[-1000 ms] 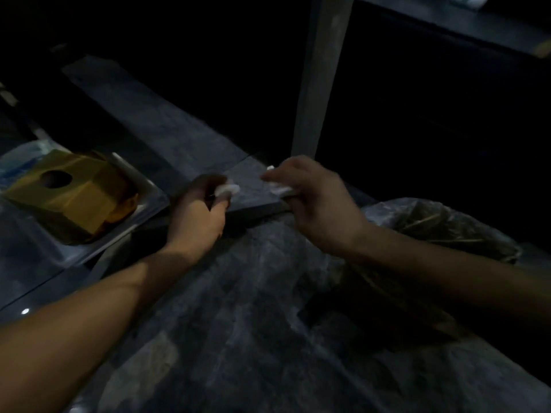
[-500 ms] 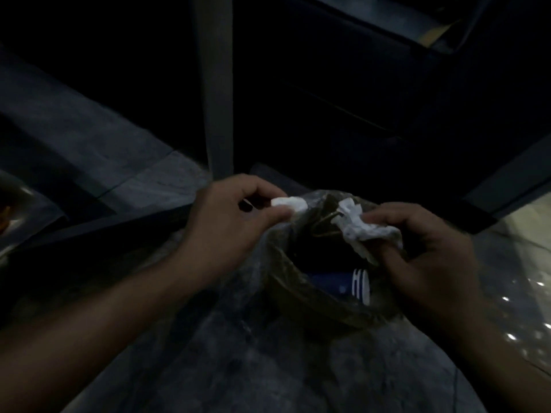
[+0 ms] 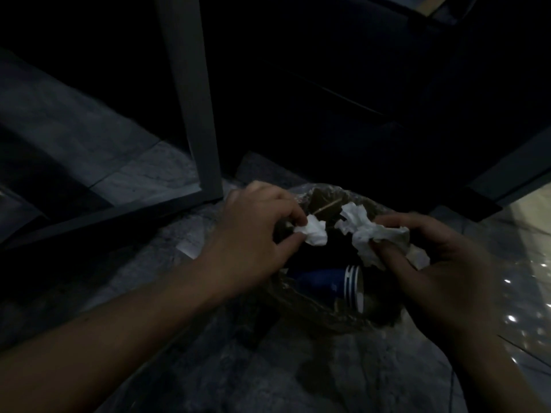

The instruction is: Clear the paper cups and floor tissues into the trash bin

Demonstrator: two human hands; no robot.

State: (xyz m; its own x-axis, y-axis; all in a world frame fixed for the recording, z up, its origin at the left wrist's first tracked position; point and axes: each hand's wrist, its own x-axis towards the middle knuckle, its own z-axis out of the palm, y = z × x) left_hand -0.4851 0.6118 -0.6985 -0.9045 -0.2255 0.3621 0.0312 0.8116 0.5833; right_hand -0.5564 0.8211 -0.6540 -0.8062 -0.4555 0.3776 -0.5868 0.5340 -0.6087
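Note:
A trash bin (image 3: 310,311) lined with a clear plastic bag stands on the dark stone floor at centre. Inside it lies a blue paper cup (image 3: 334,283) with white stripes, on its side. My left hand (image 3: 253,234) pinches a small crumpled white tissue (image 3: 314,234) over the bin's left rim. My right hand (image 3: 441,263) grips a larger crumpled white tissue (image 3: 369,234) over the bin's right side. Both tissues hang above the bin's opening, close to each other.
A grey metal table leg (image 3: 193,99) stands just behind and left of the bin, with a low crossbar (image 3: 104,216) running left. Dark furniture fills the back. A glossy floor patch (image 3: 521,308) with light spots lies at right.
The view has swung from the floor by the table leg to the bin. Both hands carried their tissues to the bin and now hold them over its opening, closer together.

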